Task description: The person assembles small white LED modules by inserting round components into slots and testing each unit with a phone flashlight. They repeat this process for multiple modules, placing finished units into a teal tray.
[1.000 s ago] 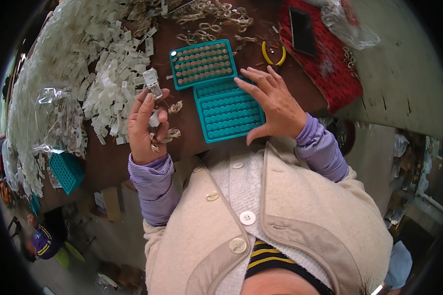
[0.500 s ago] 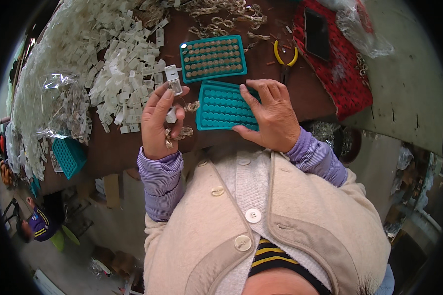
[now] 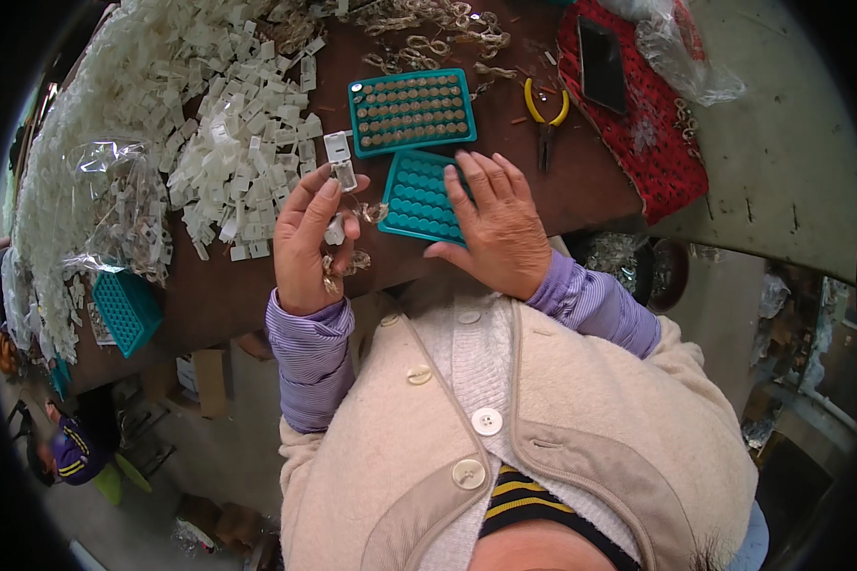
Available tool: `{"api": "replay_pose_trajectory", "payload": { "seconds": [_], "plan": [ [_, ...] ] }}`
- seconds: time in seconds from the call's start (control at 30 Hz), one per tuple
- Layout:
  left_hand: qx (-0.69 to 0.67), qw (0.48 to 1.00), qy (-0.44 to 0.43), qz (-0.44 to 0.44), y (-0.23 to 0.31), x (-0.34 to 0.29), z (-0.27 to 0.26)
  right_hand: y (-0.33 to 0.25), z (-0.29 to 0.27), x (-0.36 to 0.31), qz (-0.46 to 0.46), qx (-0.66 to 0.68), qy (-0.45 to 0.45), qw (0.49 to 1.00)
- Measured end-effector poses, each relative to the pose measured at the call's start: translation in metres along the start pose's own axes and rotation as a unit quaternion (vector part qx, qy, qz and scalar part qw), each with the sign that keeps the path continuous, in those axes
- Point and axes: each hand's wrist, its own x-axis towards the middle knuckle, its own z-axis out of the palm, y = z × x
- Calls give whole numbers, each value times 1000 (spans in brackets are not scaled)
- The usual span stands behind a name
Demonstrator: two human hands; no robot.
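Observation:
My left hand (image 3: 307, 238) is closed around a small clear plastic case (image 3: 343, 175) with its lid up, pinched between thumb and fingertips. A second white case (image 3: 334, 229) and looped wire bundles (image 3: 371, 212) are tucked among its lower fingers. My right hand (image 3: 497, 224) lies over the right part of a teal tray with round pockets (image 3: 415, 195), fingers stretched out; its pockets look bare where they show. Just beyond stands another teal tray (image 3: 411, 150), filled with rows of round coin-like discs (image 3: 409, 109). Whether my right fingertips touch a disc is hidden.
A large heap of white plastic cases (image 3: 243, 143) covers the table's left side. Yellow-handled pliers (image 3: 546, 124), a phone (image 3: 601, 67) on red cloth (image 3: 647, 162) and wire bundles (image 3: 428, 48) lie farther off. Another teal tray (image 3: 127, 312) sits at the left edge. A person (image 3: 76, 452) is at lower left.
My right hand has shifted slightly left and farther over the near teal tray, its fingers straighter. The near tray has moved or turned a little. My left hand keeps its hold.

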Motion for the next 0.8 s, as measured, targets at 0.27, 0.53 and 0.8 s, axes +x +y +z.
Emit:
{"api": "replay_pose_trajectory", "payload": {
  "seconds": [0.27,0.53,0.8],
  "plan": [
    [-69,996,-50,-8,-8,-6,33,25,-19,17,-114,100,79,985],
    [-48,995,-60,-57,-26,15,60,72,-3,70,-42,139,235,961],
    [26,998,-3,-49,-25,20,61,74,-1,72,-85,174,235,953]
  ]
}}
